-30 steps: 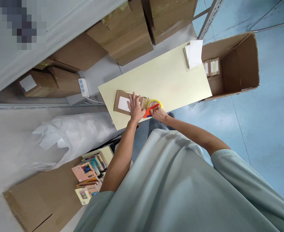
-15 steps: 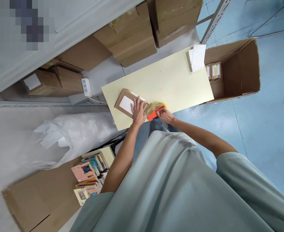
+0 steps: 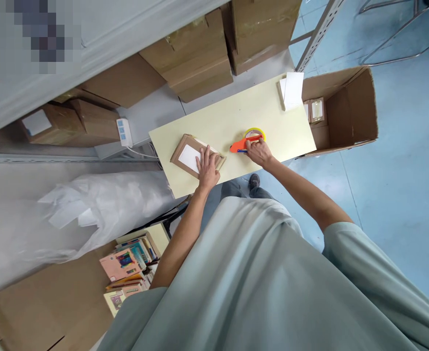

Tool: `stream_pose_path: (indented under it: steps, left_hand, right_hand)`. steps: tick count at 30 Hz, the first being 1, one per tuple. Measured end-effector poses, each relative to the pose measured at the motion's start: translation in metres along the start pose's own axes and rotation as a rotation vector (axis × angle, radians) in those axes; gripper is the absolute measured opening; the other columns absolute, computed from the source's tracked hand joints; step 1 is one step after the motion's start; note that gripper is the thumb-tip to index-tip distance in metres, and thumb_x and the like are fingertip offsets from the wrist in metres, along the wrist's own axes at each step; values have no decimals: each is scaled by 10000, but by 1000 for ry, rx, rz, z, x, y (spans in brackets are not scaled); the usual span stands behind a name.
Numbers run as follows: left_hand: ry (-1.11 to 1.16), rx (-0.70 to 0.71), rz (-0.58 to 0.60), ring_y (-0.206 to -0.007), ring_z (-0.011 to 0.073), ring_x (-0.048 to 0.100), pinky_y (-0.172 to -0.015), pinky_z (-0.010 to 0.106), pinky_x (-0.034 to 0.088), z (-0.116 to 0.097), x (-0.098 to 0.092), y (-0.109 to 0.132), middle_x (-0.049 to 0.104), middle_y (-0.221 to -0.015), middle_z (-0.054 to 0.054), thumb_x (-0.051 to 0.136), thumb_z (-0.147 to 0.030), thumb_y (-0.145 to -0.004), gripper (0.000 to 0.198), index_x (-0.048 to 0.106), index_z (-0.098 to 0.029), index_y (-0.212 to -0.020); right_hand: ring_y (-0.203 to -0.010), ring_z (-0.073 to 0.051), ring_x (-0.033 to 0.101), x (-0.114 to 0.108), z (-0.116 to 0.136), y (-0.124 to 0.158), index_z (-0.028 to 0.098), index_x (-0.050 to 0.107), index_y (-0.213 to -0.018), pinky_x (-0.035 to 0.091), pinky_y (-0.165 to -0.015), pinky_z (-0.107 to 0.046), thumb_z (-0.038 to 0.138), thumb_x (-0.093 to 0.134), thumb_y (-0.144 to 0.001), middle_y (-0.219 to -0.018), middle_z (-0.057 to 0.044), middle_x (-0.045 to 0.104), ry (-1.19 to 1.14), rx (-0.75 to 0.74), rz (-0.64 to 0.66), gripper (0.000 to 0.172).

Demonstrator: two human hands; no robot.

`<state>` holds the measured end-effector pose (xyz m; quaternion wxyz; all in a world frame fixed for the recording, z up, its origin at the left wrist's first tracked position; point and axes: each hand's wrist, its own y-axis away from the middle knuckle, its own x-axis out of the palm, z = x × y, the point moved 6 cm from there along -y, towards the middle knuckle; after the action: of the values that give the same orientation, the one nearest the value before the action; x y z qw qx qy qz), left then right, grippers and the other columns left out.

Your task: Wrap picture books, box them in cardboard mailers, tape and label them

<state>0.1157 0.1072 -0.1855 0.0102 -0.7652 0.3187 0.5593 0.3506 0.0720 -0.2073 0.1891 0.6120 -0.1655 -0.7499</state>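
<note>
On the white label (image 3: 188, 159) of the small box (image 3: 195, 146), any writing is too small to read. This box lies on the table (image 3: 283, 129) under the left hand (image 3: 207, 168), which is flat with fingers spread. The right hand (image 3: 258, 152) grips the orange tape dispenser (image 3: 239, 145); since half a second ago, it has moved farther from the box.
</note>
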Motion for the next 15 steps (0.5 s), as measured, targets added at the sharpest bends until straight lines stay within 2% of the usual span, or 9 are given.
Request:
stream_pose_path:
  steps: [7,15]
  left_hand:
    - [-1,27,-2,-1834,309,-57,-1480,672,21,0,2,1,90,-1970,80,588,-15,-755,922,508,-200,-1655]
    - [41,40,26,-1832,320,-70,-1480,664,-25,-1,2,2,75,-1969,98,587,-26,-775,932,498,-170,-1691]
  right_hand:
    - [-1184,-424,781,-15,37,-19,-62,544,-1543,387,-1203,-584,228,407,-1161,-1279,-333,791,-23,37,38,499]
    - [-1243,-432,750,-26,65,-24,-57,622,-1522,470,-1109,-530,267,449,-1162,-1401,-366,742,-33,37,123,514]
